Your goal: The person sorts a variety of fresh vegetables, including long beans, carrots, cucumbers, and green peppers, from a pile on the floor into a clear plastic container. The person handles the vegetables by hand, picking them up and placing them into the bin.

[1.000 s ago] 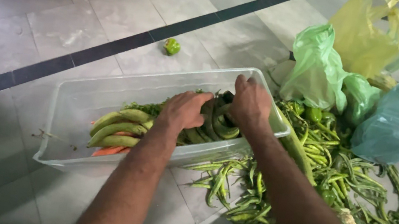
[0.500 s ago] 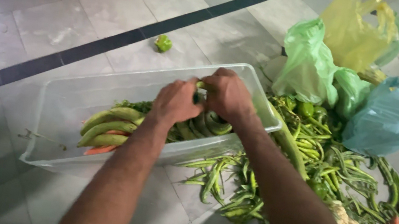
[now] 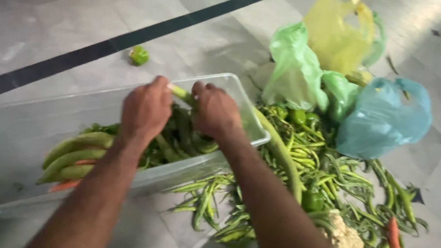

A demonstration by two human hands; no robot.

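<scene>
My left hand [image 3: 145, 108] and my right hand [image 3: 214, 110] are both closed on one long pale-green vegetable [image 3: 181, 94], holding it between them above a clear plastic tub [image 3: 30, 113]. Inside the tub lie several green cucumbers [image 3: 73, 151], dark green beans [image 3: 177, 141] and an orange carrot [image 3: 64, 184]. The part of the vegetable inside my fists is hidden.
A heap of green beans, peppers, a long gourd [image 3: 280, 150], cauliflower [image 3: 344, 240] and a carrot [image 3: 392, 238] lies on the tiled floor to the right. Green [image 3: 292, 70], yellow [image 3: 339, 28] and blue [image 3: 384, 116] plastic bags stand behind it. A small green fruit [image 3: 138, 55] sits on the floor beyond the tub.
Both hands have lifted out of the tub's pile and drawn together, now gripping a long green vegetable between them. The view shifted slightly.
</scene>
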